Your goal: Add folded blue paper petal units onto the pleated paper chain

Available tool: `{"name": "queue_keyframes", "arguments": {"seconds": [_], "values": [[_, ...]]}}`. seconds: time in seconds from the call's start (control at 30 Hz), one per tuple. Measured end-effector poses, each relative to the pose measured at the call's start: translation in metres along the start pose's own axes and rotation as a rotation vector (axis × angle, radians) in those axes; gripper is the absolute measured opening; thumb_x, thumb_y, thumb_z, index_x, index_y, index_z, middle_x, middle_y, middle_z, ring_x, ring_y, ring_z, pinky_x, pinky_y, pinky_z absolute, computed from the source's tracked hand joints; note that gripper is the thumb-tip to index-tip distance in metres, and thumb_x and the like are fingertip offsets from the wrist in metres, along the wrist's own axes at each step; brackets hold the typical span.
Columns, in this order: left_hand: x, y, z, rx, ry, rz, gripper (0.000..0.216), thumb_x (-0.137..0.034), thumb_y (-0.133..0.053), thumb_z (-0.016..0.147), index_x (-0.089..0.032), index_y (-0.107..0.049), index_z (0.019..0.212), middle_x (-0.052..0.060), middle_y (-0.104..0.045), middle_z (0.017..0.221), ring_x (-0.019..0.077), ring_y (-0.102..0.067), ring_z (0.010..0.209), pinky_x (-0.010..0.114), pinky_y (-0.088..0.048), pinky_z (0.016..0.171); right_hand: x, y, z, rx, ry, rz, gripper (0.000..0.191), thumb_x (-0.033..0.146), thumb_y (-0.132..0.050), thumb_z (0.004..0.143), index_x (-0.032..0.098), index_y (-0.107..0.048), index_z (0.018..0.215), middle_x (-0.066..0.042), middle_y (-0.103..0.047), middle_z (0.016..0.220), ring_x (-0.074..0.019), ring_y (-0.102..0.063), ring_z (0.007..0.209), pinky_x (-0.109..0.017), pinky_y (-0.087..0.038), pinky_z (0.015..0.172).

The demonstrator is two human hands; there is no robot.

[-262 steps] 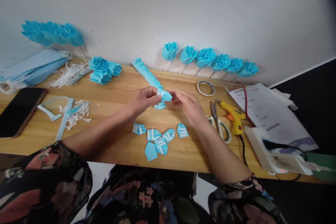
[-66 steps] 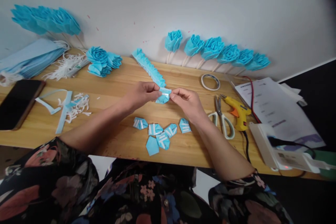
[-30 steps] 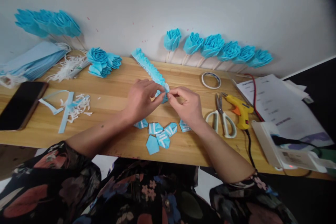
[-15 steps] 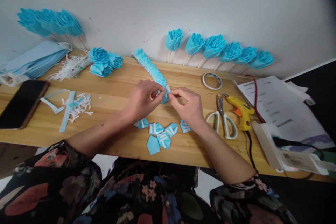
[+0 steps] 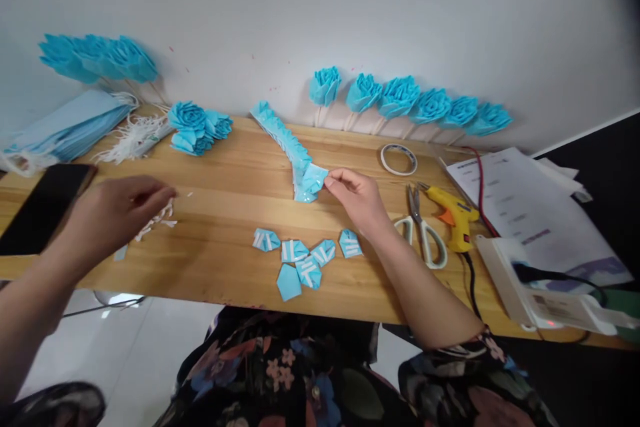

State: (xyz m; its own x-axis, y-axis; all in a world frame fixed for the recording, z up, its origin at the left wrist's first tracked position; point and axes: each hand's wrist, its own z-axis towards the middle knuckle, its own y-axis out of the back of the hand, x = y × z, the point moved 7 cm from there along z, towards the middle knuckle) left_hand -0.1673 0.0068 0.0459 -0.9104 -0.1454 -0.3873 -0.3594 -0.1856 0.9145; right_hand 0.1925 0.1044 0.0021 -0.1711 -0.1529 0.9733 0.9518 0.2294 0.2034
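Observation:
My right hand (image 5: 356,199) pinches the edge of a light blue folded petal piece (image 5: 315,175) between thumb and forefinger. That piece lies against the near end of a long strip of overlapping blue petals (image 5: 283,138), which stretches back toward the wall. Over the scrap pile at the left, my left hand (image 5: 117,210) hangs with fingers curled and thumb against forefinger; whatever the pinch holds is too small to see. Several loose blue folded pieces (image 5: 309,270), most with white tape strips on them, lie nearer me. White paper scraps (image 5: 155,221) are partly hidden under the left hand.
Blue flowers on sticks (image 5: 399,97) lean along the wall. At the right are a tape roll (image 5: 384,161), scissors (image 5: 424,230), a yellow glue gun (image 5: 456,217) and a power strip (image 5: 507,280). Blue face masks (image 5: 70,127) and a phone (image 5: 43,207) lie left.
My left hand has left the petal strip and swung left over the scraps. My right hand stays at the strip's near end, still pinching the petal piece. The view has shifted slightly.

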Motion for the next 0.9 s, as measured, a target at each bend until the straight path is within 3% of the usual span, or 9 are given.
{"name": "queue_keyframes", "arguments": {"seconds": [0.07, 0.13, 0.2, 0.27, 0.37, 0.47, 0.6, 0.73, 0.9], "values": [[0.025, 0.011, -0.007, -0.097, -0.010, 0.030, 0.030, -0.055, -0.059, 0.086, -0.032, -0.064, 0.069, -0.005, -0.054, 0.059, 0.0172, -0.049, 0.062, 0.032, -0.030, 0.060, -0.001, -0.003, 0.000, 0.027, -0.016, 0.030, 0.019, 0.037, -0.066, 0.082, 0.019, -0.069, 0.079, 0.000, -0.069, 0.077, -0.0147, -0.061, 0.075, -0.027, -0.047, 0.074], [0.027, 0.018, -0.010, -0.236, -0.090, 0.048, 0.017, -0.055, -0.062, 0.085, -0.040, -0.069, 0.088, -0.004, -0.062, 0.079, 0.0266, -0.056, 0.089, 0.040, -0.038, 0.073, 0.000, -0.006, -0.001, 0.051, -0.017, 0.042, 0.019, 0.038, -0.066, 0.082, 0.020, -0.068, 0.079, 0.000, -0.068, 0.077, -0.0148, -0.061, 0.076, -0.028, -0.048, 0.075], [0.010, 0.015, -0.008, -0.303, -0.194, 0.030, 0.031, -0.051, -0.063, 0.085, -0.043, -0.067, 0.114, -0.002, -0.066, 0.107, 0.0363, -0.052, 0.117, 0.052, -0.038, 0.090, 0.002, -0.009, -0.002, 0.074, -0.006, 0.040, 0.019, 0.038, -0.065, 0.083, 0.020, -0.067, 0.077, 0.000, -0.068, 0.076, -0.0149, -0.060, 0.075, -0.028, -0.048, 0.075], [-0.021, 0.002, -0.001, -0.268, -0.289, -0.061, 0.040, -0.048, -0.064, 0.086, -0.040, -0.064, 0.124, -0.001, -0.063, 0.127, 0.0376, -0.049, 0.127, 0.056, -0.036, 0.101, 0.006, -0.011, -0.004, 0.096, 0.001, 0.016, 0.019, 0.038, -0.064, 0.083, 0.020, -0.066, 0.077, 0.000, -0.066, 0.074, -0.0144, -0.059, 0.073, -0.028, -0.047, 0.072], [-0.075, -0.033, 0.016, -0.015, -0.303, -0.343, 0.031, -0.043, -0.064, 0.087, -0.028, -0.071, 0.113, 0.004, -0.067, 0.123, 0.0269, -0.062, 0.108, 0.043, -0.050, 0.090, 0.010, -0.015, -0.006, 0.133, 0.008, -0.059, 0.019, 0.037, -0.062, 0.084, 0.020, -0.065, 0.077, 0.001, -0.062, 0.069, -0.0133, -0.055, 0.067, -0.026, -0.044, 0.066], [-0.126, -0.068, 0.027, 0.285, -0.298, -0.602, 0.038, -0.049, -0.060, 0.088, -0.020, -0.073, 0.108, 0.008, -0.072, 0.112, 0.0226, -0.065, 0.097, 0.035, -0.052, 0.084, 0.013, -0.018, -0.009, 0.177, 0.018, -0.113, 0.017, 0.035, -0.060, 0.085, 0.020, -0.064, 0.078, 0.001, -0.063, 0.069, -0.0134, -0.055, 0.066, -0.026, -0.043, 0.064], [-0.166, -0.090, 0.034, 0.512, -0.306, -0.744, 0.041, -0.053, -0.060, 0.088, -0.017, -0.075, 0.101, 0.007, -0.075, 0.098, 0.0219, -0.066, 0.091, 0.034, -0.051, 0.082, 0.017, -0.020, -0.013, 0.226, 0.031, -0.166, 0.015, 0.032, -0.057, 0.087, 0.020, -0.065, 0.082, 0.000, -0.068, 0.074, -0.0147, -0.061, 0.070, -0.027, -0.046, 0.068], [-0.175, -0.098, 0.035, 0.606, -0.285, -0.828, 0.036, -0.049, -0.066, 0.084, -0.015, -0.074, 0.090, 0.005, -0.074, 0.087, 0.0179, -0.065, 0.081, 0.029, -0.049, 0.075, 0.020, -0.017, -0.013, 0.199, 0.067, -0.251, 0.016, 0.031, -0.057, 0.087, 0.020, -0.066, 0.080, -0.001, -0.068, 0.073, -0.0150, -0.060, 0.070, -0.028, -0.046, 0.068], [-0.169, -0.108, 0.039, 0.540, -0.211, -0.893, 0.029, -0.042, -0.074, 0.075, -0.014, -0.072, 0.081, 0.002, -0.069, 0.071, 0.0127, -0.059, 0.065, 0.024, -0.046, 0.063, 0.017, -0.014, -0.009, 0.163, 0.058, -0.209, 0.019, 0.035, -0.058, 0.088, 0.019, -0.069, 0.083, 0.000, -0.068, 0.074, -0.0150, -0.060, 0.071, -0.027, -0.045, 0.068]]}}
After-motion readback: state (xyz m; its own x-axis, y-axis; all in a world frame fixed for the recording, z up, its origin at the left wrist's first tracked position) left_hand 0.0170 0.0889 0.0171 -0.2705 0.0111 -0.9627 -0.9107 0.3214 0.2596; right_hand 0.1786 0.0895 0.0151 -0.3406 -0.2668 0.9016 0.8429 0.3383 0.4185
